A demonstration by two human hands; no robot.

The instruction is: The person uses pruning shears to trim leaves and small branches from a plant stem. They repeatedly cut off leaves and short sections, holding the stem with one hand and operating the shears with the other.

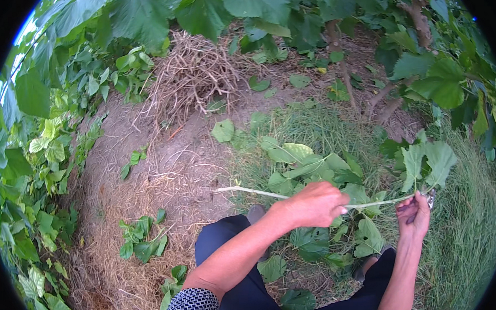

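My left hand (317, 204) is closed around the middle of a long, pale green leafy branch (250, 190). Its left part is bare down to the tip. At the right end, my right hand (412, 215) pinches the branch between thumb and fingers, just below broad lobed leaves (440, 164) that still hang on it. A small shiny object (431, 197) shows behind the right fingers; what it is, I cannot tell. Under and beyond the hands, several cut green leaves (304, 166) lie in a loose heap on the grass between and before my feet.
A pile of dry twigs (202, 70) sits on the bare soil ahead. Low tree trunks (416, 19) stand at the upper right, with leafy branches (255, 3) overhanging. Dense foliage (31, 228) lines the left. Tall grass (458, 244) grows at right; leaf sprigs (144, 242) lie on straw.
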